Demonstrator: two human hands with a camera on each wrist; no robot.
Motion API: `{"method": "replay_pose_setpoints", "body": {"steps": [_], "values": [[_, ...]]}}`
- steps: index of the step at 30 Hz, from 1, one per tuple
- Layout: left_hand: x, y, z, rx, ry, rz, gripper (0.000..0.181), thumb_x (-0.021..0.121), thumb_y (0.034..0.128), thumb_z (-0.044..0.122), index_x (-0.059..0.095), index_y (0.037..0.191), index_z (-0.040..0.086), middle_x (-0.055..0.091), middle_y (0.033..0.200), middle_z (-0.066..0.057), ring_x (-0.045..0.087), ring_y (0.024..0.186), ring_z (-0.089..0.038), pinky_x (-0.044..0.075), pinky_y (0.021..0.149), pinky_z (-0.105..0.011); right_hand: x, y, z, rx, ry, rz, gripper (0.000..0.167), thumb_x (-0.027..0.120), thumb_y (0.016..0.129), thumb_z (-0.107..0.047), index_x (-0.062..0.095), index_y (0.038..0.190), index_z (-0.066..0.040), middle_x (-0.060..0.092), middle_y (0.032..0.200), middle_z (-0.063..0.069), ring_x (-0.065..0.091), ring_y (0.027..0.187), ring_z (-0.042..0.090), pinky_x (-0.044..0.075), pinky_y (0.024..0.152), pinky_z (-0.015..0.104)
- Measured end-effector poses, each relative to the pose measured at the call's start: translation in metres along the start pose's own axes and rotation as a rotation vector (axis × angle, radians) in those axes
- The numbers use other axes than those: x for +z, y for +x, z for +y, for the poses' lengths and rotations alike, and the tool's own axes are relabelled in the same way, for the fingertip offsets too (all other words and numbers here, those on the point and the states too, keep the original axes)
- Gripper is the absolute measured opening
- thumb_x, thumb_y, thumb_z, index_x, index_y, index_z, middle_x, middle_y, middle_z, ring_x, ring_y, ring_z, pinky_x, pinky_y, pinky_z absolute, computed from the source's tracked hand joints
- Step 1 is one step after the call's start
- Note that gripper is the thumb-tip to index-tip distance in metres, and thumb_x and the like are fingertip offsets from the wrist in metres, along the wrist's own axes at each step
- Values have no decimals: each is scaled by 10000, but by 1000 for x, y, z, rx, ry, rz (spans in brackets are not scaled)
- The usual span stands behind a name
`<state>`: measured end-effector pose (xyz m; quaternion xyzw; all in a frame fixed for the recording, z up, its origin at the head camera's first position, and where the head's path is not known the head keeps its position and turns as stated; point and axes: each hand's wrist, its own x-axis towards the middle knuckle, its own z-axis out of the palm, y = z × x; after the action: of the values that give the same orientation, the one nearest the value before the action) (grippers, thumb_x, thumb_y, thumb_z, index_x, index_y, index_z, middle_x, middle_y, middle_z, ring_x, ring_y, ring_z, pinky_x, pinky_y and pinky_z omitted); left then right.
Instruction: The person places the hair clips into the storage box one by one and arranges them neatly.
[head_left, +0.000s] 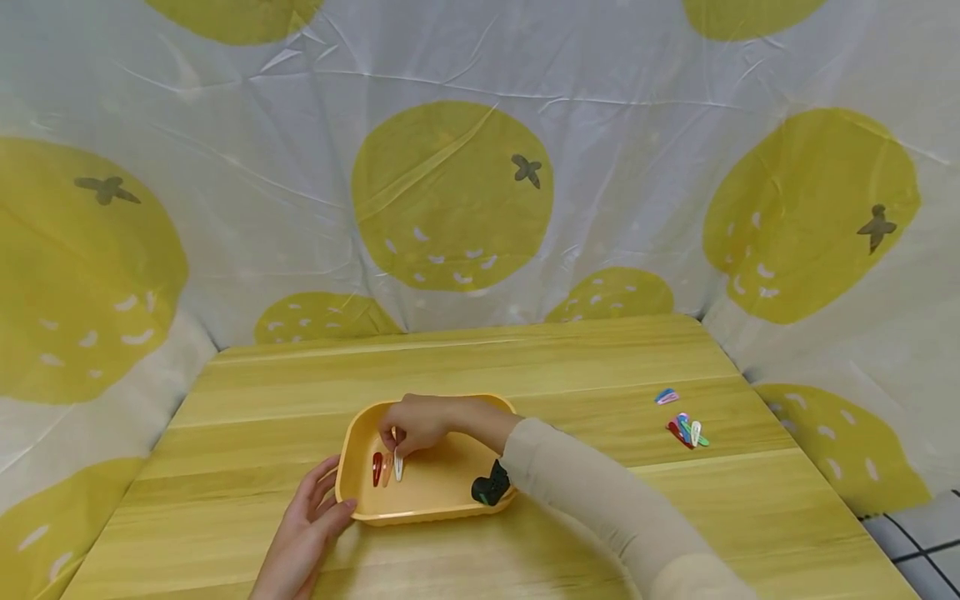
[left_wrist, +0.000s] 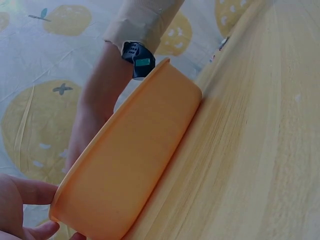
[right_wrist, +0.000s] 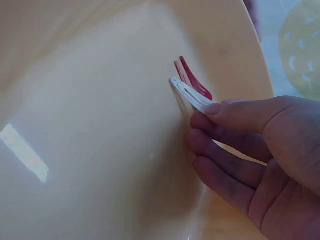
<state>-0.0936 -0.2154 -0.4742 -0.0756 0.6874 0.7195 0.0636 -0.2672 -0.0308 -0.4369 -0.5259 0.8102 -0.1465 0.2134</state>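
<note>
My right hand [head_left: 420,423] reaches into a yellow-orange plastic tray [head_left: 431,517] and pinches a white snap hair clip [right_wrist: 189,94] between thumb and forefinger. The clip is held low over the tray's floor. Beside it in the tray, a red hair clip [head_left: 377,469] and a peach hair clip [head_left: 387,470] lie side by side at the left. At the tray's front left corner my left hand [head_left: 306,523] grips the rim, thumb in front and fingers along the left side. In the left wrist view, the tray wall [left_wrist: 130,150] hides the clips.
Several colourful hair clips [head_left: 686,430] lie in a loose pile on the wooden table [head_left: 570,375] at the right, with blue and pink clips [head_left: 666,397] just behind. A black wrist device [head_left: 491,483] shows at the tray's right side. Lemon-patterned cloth [head_left: 615,208] surrounds the table.
</note>
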Motion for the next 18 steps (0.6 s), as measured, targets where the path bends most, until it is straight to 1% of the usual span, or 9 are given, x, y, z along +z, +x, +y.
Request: {"method": "replay_pose_setpoints", "body": {"steps": [4,9,14,18], "values": [[0,0,0,12,-6,0,718,578,989,-57,225,1603,58,292,1588,-221,521,1208,-65,519,921,-270,0,2,0,5,-5,-31,159,736,942,-65,653,852,-167,614,783,-94,548,689,44,417,640,162],[0,0,-1,24,-11,-3,713,583,988,-55,231,1599,52,296,1581,-222,527,1199,-64,521,917,-272,-1,6,-2,3,-32,-46,136,720,939,-57,675,852,-152,630,792,-89,546,701,46,415,643,160],[1,-1,0,27,-12,-2,712,583,986,-58,234,1597,49,302,1573,-226,528,1197,-77,523,911,-271,-1,10,-4,8,-73,-71,137,759,917,-75,692,833,-160,626,806,-100,533,732,43,407,669,153],[1,-1,-1,25,-11,-5,713,583,987,-56,231,1598,50,299,1577,-227,527,1200,-75,524,912,-273,0,11,-4,30,-81,-92,147,788,915,-100,695,822,-166,610,793,-104,526,737,50,405,677,155]]}}
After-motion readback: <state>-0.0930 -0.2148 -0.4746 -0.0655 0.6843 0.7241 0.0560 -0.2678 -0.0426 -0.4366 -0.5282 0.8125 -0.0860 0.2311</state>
